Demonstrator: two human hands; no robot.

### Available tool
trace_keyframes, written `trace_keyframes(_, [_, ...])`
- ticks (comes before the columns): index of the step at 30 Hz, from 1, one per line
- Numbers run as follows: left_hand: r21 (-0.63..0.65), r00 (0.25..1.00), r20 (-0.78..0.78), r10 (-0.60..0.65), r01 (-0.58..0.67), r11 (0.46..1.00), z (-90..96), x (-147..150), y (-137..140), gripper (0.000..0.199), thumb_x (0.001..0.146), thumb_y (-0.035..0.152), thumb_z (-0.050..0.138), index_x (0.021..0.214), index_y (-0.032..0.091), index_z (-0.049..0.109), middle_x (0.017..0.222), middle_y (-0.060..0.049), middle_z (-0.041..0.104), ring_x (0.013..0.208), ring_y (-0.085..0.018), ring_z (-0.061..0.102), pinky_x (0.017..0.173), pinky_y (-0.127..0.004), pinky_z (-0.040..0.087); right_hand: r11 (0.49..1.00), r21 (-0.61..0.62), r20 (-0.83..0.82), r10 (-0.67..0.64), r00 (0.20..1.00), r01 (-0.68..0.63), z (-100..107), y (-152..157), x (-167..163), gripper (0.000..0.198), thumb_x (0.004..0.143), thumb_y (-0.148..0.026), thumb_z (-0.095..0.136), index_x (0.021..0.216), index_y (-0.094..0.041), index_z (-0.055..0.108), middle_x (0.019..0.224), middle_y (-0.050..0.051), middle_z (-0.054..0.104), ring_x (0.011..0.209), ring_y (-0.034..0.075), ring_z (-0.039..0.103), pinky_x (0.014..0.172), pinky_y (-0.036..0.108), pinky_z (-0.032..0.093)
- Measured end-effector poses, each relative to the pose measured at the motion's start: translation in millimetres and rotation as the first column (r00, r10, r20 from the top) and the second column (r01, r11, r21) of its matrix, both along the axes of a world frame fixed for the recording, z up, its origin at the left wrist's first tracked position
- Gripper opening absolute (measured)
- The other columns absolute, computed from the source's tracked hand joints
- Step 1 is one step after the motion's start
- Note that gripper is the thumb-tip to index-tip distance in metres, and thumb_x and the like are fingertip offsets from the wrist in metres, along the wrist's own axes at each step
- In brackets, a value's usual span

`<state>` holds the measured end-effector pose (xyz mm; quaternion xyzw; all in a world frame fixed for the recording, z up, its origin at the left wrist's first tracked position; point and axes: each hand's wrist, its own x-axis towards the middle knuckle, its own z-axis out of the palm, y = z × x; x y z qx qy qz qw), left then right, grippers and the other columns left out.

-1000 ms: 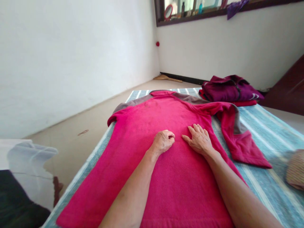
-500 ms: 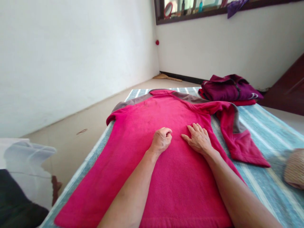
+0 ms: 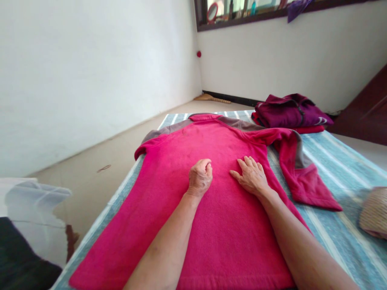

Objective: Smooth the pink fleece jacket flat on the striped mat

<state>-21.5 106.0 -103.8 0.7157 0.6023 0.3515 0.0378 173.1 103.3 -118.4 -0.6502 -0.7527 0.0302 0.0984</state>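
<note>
A pink fleece jacket [image 3: 169, 193] with grey shoulder panels lies spread on a blue striped cover. Its collar is at the far end and its right-hand sleeve [image 3: 305, 173] is bent outward. Near the middle of the fleece is my left hand [image 3: 200, 176], with its fingers curled in and the thumb pressed to them; anything inside is hidden or too small to make out. Flat on the fleece, to the right of it, rests my right hand [image 3: 251, 174], its fingers spread and nothing in them.
Folded purple clothing [image 3: 292, 112] sits on red cloth at the cover's [image 3: 338, 161] far right corner. A beige rounded thing [image 3: 375, 212] lies at the right edge. On the left are pale sheeting [image 3: 33, 209] and a white wall [image 3: 90, 72].
My left hand has shifted slightly left and turned so that its closed fingers point more upward. My right hand stays flat in the same place on the fleece.
</note>
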Motion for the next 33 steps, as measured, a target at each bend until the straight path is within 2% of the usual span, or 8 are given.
trace_keyframes(3, [-0.06, 0.997, 0.075, -0.022, 0.026, 0.998, -2.4, 1, -2, 0.022, 0.087, 0.019, 0.042, 0.094, 0.019, 0.063, 0.071, -0.002, 0.066, 0.068, -0.014, 0.062, 0.068, -0.023, 0.047, 1.0, 0.002, -0.001, 0.002, 1.0, -0.002, 0, 0, 0, 0.058, 0.091, -0.057, 0.037, 0.132, -0.016, 0.047, 0.141, 0.017, 0.039, 0.132, 0.032, 0.031, 0.103, 0.048, 0.027])
trace_keyframes(8, [-0.122, 0.978, 0.208, -0.009, 0.035, 0.992, -0.5, 3, -3, 0.023, 0.09, 0.025, 0.041, 0.081, 0.019, 0.06, 0.058, 0.002, 0.06, 0.053, -0.01, 0.058, 0.056, -0.019, 0.044, 1.0, -0.005, 0.013, -0.005, 1.0, 0.006, 0, 0, 0, 0.06, 0.092, -0.058, 0.036, 0.133, -0.016, 0.046, 0.142, 0.016, 0.039, 0.133, 0.032, 0.03, 0.103, 0.049, 0.026])
trace_keyframes(15, [-0.146, 0.967, 0.253, -0.011, 0.05, 0.988, 2.0, 3, -3, 0.023, 0.089, 0.026, 0.043, 0.071, 0.019, 0.055, 0.058, 0.003, 0.06, 0.049, -0.009, 0.057, 0.056, -0.019, 0.044, 1.0, -0.001, 0.014, -0.006, 1.0, 0.006, -1, 0, 3, 0.059, 0.091, -0.058, 0.037, 0.132, -0.017, 0.047, 0.141, 0.016, 0.04, 0.132, 0.031, 0.031, 0.103, 0.048, 0.027])
trace_keyframes(19, [-0.19, 0.955, 0.297, -0.003, 0.062, 0.98, -2.9, 2, -2, 0.017, 0.084, 0.014, 0.043, 0.085, 0.016, 0.06, 0.064, 0.001, 0.064, 0.049, -0.009, 0.057, 0.054, -0.019, 0.044, 1.0, -0.007, 0.004, -0.005, 1.0, 0.005, 0, -1, 3, 0.057, 0.092, -0.057, 0.037, 0.131, -0.017, 0.047, 0.14, 0.016, 0.04, 0.133, 0.031, 0.03, 0.103, 0.048, 0.027])
trace_keyframes(23, [-0.226, 0.943, 0.332, 0.027, 0.052, 0.973, -8.3, 2, 1, 0.03, 0.079, 0.007, 0.044, 0.103, 0.014, 0.061, 0.071, -0.001, 0.068, 0.05, -0.01, 0.059, 0.054, -0.019, 0.046, 1.0, -0.018, -0.007, -0.001, 1.0, 0.0, 1, -1, 4, 0.058, 0.092, -0.057, 0.037, 0.131, -0.016, 0.047, 0.141, 0.016, 0.04, 0.133, 0.032, 0.028, 0.104, 0.05, 0.026])
trace_keyframes(26, [-0.233, 0.94, 0.34, 0.035, 0.048, 0.971, -9.5, 2, 2, 0.03, 0.078, 0.007, 0.046, 0.102, 0.013, 0.063, 0.074, -0.002, 0.069, 0.052, -0.01, 0.06, 0.056, -0.02, 0.047, 1.0, -0.022, -0.009, -0.002, 1.0, 0.002, 1, -1, 4, 0.059, 0.092, -0.058, 0.037, 0.132, -0.016, 0.046, 0.141, 0.016, 0.039, 0.134, 0.032, 0.028, 0.104, 0.05, 0.025])
trace_keyframes(33, [-0.246, 0.926, 0.376, 0.024, 0.075, 0.966, -9.1, 1, 2, 0.022, 0.08, 0.011, 0.049, 0.092, 0.015, 0.067, 0.065, 0.001, 0.066, 0.048, -0.009, 0.059, 0.049, -0.018, 0.045, 1.0, -0.004, -0.002, -0.003, 1.0, 0.003, -1, -1, 3, 0.059, 0.092, -0.057, 0.038, 0.132, -0.015, 0.047, 0.14, 0.016, 0.041, 0.133, 0.032, 0.03, 0.104, 0.049, 0.026])
